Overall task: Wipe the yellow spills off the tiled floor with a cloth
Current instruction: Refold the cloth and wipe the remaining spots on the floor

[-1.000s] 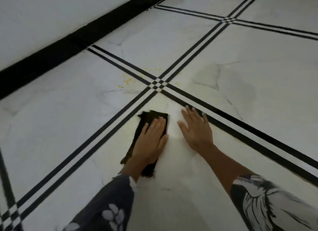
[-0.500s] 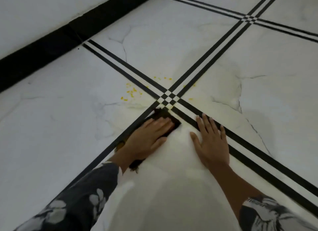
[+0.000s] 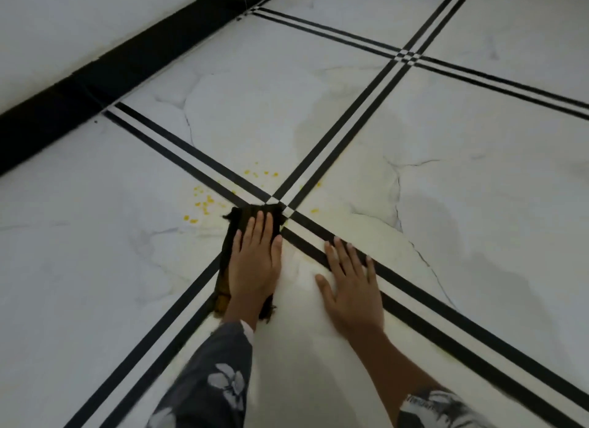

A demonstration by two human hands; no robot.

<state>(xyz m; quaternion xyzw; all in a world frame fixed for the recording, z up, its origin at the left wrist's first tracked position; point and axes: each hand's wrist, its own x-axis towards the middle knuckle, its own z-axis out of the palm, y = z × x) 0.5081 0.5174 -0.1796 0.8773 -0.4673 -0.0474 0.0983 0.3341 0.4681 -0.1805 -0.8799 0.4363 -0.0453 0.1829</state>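
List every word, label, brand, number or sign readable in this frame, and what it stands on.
None can be read.
White marble-look floor tiles with black stripes: veins only, no text.
Dark folded cloth under the left hand: no label visible.
Dark floral left sleeve and patterned right sleeve: prints only, blurred; no lettering can be made out.

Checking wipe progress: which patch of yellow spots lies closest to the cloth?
The patch left of the cloth, on the left tile. Its spots nearly reach the cloth's edge; the patches beyond the stripes and to the right lie farther off.
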